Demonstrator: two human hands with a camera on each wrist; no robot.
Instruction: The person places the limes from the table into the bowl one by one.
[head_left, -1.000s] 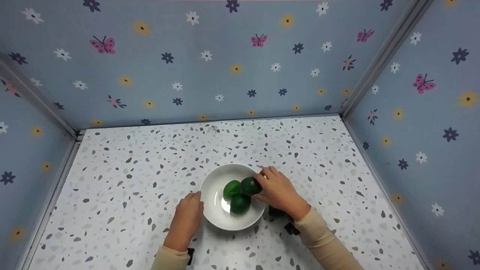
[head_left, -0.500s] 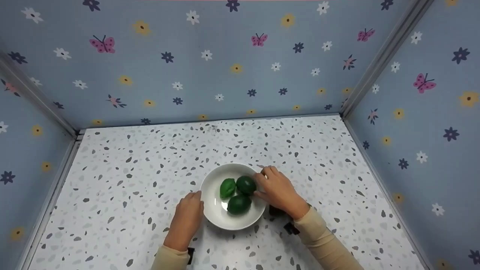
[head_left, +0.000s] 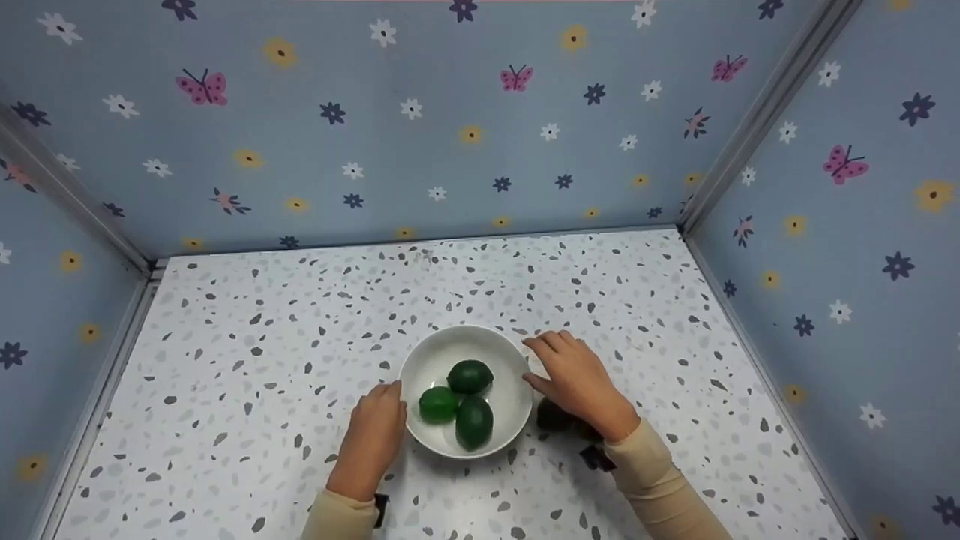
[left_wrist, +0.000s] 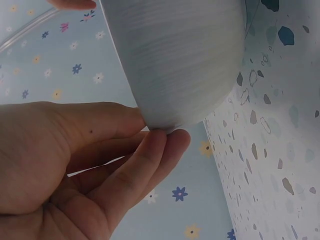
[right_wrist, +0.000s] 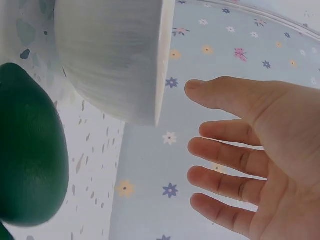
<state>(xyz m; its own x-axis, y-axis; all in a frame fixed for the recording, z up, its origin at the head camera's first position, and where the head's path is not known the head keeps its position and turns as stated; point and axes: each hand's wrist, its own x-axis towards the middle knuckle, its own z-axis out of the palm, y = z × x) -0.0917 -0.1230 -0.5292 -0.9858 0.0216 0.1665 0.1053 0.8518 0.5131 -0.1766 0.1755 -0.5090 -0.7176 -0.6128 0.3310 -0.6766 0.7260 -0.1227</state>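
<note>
A white bowl point(head_left: 511, 382) stands on the speckled table, with three green fruits in it. One is a brighter green, lime-like fruit point(head_left: 438, 405); the others are a dark green oval fruit point(head_left: 470, 376) and a second dark green fruit point(head_left: 474, 423). My left hand point(head_left: 375, 431) pinches the bowl's left rim; the left wrist view shows thumb and fingers on its edge. To the bowl's right, my right hand point(head_left: 576, 379) has its fingers extended, holding nothing. Under its wrist lies a dark green, avocado-like fruit point(right_wrist: 30, 150), partly hidden in the head view.
The speckled tabletop point(head_left: 300, 322) is bounded by blue walls point(head_left: 435, 112) printed with flowers and butterflies. A sliver of another green thing point(right_wrist: 4, 233) shows at the corner of the right wrist view.
My right hand has let go of a dark green fruit in the bowl and drawn back right, past the rim. The fruits have shifted inside the bowl. My left hand stays on the rim.
</note>
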